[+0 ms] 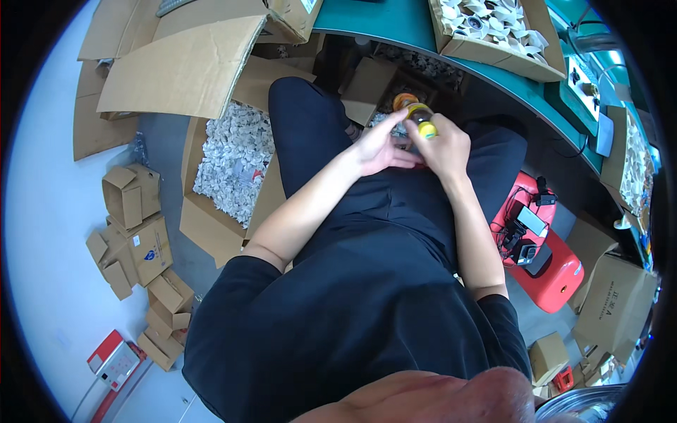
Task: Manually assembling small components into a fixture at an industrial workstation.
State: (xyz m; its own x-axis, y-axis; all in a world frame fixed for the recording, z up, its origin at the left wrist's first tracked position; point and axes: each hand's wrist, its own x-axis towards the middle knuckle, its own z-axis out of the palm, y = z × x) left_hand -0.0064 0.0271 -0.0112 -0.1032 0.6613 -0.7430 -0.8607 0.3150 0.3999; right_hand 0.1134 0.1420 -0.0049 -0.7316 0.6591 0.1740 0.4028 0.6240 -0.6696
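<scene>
Above my lap, my right hand (446, 146) is curled round a small object with a yellow round end (427, 130), a dark see-through middle and a yellow rim; its exact kind is not clear. My left hand (381, 149) is just to the left with its palm partly turned up. One of its digits reaches up to the object's side, and the other fingers are spread toward my right hand. An orange ring-shaped thing (404, 101) shows just beyond the object; whether it is part of it I cannot tell. A bit of red shows below my fingers.
A carton of shredded paper (233, 169) stands left of my leg. A green worktop (381, 27) carries an open box of white cone-like pieces (486, 28). At right is a red stool (557, 275) with cables and small devices. Empty cartons (144, 247) line the left wall.
</scene>
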